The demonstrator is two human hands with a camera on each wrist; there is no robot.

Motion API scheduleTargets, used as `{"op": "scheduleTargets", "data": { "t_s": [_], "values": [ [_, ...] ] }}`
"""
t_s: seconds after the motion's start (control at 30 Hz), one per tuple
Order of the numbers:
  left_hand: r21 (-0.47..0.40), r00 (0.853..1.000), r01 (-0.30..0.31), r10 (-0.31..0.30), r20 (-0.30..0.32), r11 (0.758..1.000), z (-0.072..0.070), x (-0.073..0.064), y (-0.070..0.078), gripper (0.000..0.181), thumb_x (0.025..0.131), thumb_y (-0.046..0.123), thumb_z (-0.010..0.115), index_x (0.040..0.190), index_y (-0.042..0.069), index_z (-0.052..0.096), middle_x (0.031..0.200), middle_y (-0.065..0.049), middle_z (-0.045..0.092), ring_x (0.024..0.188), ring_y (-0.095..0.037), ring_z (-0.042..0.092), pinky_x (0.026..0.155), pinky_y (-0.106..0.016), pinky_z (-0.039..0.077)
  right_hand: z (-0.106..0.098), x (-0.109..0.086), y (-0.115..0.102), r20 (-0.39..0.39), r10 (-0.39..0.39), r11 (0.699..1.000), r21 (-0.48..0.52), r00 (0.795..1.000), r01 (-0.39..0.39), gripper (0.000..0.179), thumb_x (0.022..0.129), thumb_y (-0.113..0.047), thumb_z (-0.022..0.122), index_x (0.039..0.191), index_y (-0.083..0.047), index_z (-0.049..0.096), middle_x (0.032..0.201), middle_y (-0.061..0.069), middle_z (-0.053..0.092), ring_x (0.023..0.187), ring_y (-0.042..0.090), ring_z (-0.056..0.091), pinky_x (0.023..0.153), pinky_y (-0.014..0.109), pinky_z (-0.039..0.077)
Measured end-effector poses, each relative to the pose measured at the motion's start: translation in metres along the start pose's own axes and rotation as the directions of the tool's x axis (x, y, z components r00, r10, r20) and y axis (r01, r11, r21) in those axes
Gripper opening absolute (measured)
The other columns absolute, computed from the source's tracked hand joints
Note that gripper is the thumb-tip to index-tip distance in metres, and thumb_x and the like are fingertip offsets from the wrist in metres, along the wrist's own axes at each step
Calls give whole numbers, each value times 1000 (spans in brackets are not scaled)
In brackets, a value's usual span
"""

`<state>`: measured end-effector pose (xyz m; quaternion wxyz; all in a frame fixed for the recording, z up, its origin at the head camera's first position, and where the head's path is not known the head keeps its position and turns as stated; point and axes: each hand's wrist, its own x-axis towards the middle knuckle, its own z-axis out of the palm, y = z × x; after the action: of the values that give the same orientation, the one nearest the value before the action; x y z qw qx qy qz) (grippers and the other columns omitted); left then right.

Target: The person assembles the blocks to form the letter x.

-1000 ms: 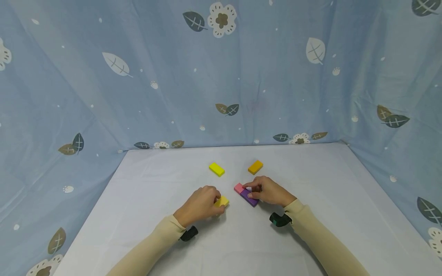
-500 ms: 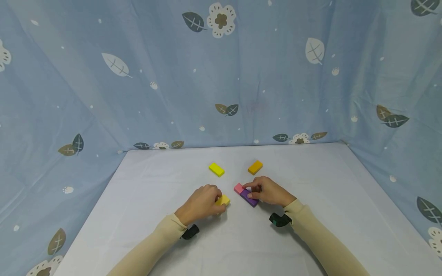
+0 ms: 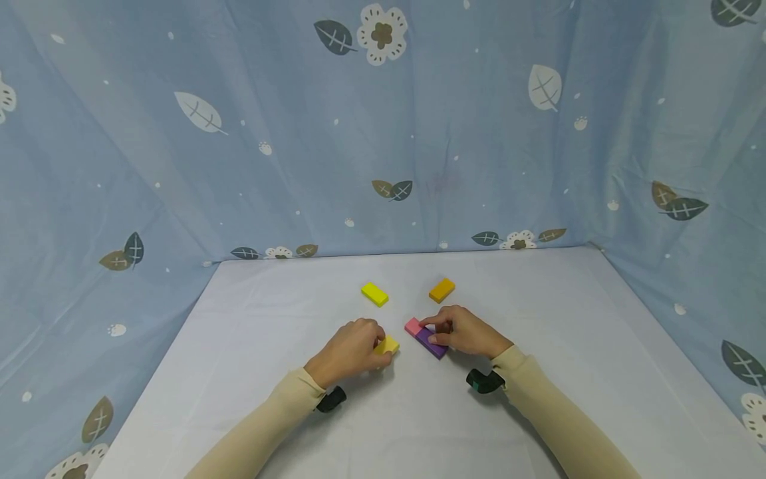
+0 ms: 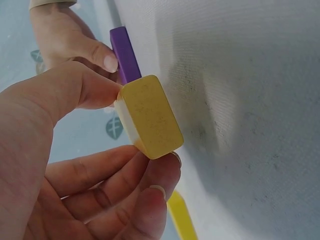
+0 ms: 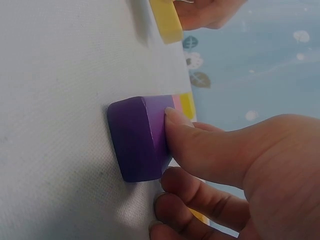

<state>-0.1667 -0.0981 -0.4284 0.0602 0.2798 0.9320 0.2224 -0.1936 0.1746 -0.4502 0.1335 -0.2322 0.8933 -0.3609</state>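
My left hand (image 3: 353, 349) pinches a pale yellow block (image 4: 152, 117) between thumb and fingers. The block hangs just above the white cloth, left of a purple block (image 3: 432, 342). That purple block lies on the cloth, end to end with a pink block (image 3: 413, 326). My right hand (image 3: 469, 330) holds the purple block, its thumb on the upper face and its index finger reaching toward the pink one. In the right wrist view, the purple block (image 5: 137, 140) shows its near end, and the pink block is mostly hidden behind it.
Farther back on the white-covered table (image 3: 287, 299) lie a bright yellow block (image 3: 375, 294) and an orange block (image 3: 442, 290), apart from each other. A blue patterned curtain (image 3: 299, 159) stands behind the table and along both sides.
My left hand has shifted slightly right and away from me with the pale yellow block, mostly in the first half second. The right hand and the blocks on the cloth stay put.
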Motion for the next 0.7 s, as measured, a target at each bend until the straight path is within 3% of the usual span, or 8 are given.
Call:
{"op": "scheduleTargets", "data": {
  "t_s": [0.7],
  "values": [
    [41,1000,-19,19,9,999,1,8,1,26,85,27,78,71,11,63,68,4,49,50,-4,41,47,-19,30,0,1,0,10,4,999,35,1000,-4,37,93,-12,77,129,-11,74,77,-1,53,70,13,48,58,19,36]
  ]
}}
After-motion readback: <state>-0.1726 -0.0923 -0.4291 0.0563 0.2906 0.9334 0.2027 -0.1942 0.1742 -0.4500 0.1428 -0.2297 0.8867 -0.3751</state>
